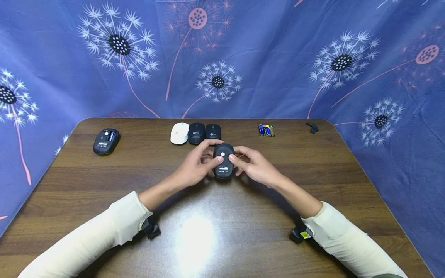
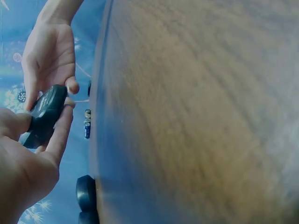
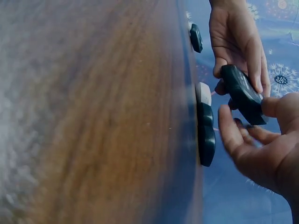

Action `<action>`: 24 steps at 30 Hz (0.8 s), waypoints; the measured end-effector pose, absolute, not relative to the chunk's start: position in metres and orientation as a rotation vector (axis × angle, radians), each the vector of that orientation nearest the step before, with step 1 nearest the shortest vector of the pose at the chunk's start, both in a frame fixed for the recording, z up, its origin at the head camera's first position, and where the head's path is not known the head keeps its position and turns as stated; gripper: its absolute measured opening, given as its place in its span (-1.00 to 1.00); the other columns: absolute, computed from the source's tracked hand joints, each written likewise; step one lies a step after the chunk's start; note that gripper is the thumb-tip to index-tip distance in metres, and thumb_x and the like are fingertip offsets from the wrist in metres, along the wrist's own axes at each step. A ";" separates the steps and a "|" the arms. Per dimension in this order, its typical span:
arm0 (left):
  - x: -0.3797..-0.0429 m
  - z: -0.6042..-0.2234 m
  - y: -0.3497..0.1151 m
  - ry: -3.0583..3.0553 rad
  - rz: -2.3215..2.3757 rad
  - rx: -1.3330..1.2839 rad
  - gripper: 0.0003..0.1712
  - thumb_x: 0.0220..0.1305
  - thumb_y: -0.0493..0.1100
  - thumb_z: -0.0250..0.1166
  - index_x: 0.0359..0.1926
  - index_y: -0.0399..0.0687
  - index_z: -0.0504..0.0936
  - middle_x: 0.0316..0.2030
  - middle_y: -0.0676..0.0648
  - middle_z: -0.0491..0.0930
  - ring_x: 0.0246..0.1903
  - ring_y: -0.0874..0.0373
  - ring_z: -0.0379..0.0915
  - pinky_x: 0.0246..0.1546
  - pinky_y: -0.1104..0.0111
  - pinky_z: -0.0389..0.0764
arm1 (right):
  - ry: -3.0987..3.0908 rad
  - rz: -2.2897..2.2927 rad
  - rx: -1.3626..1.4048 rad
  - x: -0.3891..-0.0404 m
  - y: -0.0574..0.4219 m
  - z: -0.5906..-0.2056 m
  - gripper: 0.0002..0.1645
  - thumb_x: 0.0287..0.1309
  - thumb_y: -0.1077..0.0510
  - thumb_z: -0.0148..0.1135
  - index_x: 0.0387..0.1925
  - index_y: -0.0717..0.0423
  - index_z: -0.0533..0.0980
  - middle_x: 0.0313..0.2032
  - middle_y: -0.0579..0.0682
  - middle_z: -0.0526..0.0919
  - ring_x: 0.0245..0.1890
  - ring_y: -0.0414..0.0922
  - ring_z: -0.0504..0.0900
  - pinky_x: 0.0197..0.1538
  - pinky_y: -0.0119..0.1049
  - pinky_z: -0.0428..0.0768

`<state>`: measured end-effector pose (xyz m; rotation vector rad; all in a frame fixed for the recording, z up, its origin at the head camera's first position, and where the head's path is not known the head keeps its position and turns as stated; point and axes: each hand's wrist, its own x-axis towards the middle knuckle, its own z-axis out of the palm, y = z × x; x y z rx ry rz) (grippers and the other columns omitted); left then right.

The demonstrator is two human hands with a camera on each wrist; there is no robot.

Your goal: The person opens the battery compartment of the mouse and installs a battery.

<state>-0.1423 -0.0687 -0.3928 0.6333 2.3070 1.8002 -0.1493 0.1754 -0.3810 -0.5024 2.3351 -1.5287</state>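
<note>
Over wood table [image 1: 101,177], gripped mouse [image 1: 224,164] underside-up with left hand [image 1: 196,165], touched it with right hand [image 1: 259,166] too (couldn't tell if actually gripping).

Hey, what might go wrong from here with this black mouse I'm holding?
Held up off the table, the black mouse might slip if your left hand loosens. The row of three mice sits close behind, so a jerk of that hand could knock it. The loose batteries lie near the table's far edge and could roll off if bumped.
</note>
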 end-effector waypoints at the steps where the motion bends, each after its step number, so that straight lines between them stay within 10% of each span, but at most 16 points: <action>1: -0.142 -0.393 -0.068 2.270 1.824 0.609 -0.38 0.64 -0.29 0.36 0.60 -0.05 0.45 0.09 -0.33 0.78 -0.13 0.07 0.83 -0.16 0.22 0.92 | 2.311 -1.570 -0.519 -0.149 0.175 -0.382 -0.50 0.70 0.17 0.23 0.52 0.18 0.52 0.16 0.26 0.73 -0.11 -0.01 0.80 -0.03 -0.04 0.92; 11: -0.142 -0.396 -0.063 2.134 1.913 0.452 -0.39 0.61 -0.29 0.40 0.57 -0.08 0.49 -0.07 -0.34 0.79 -0.28 0.15 0.81 -0.28 0.05 0.96 | 2.423 -1.628 -0.649 -0.149 0.168 -0.387 -0.33 0.51 0.32 0.43 0.56 0.14 0.52 0.47 0.23 0.65 0.01 0.09 0.91 -0.03 -0.36 0.88; 24: -0.142 -0.394 -0.062 2.102 1.900 0.413 -0.38 0.60 -0.30 0.41 0.57 -0.09 0.49 -0.10 -0.33 0.79 -0.28 0.11 0.82 -0.28 0.12 0.96 | 2.389 -1.638 -0.499 -0.147 0.169 -0.379 -0.39 0.50 0.26 0.47 0.50 0.08 0.60 0.37 0.27 0.72 -0.13 0.02 0.95 -0.20 0.06 0.94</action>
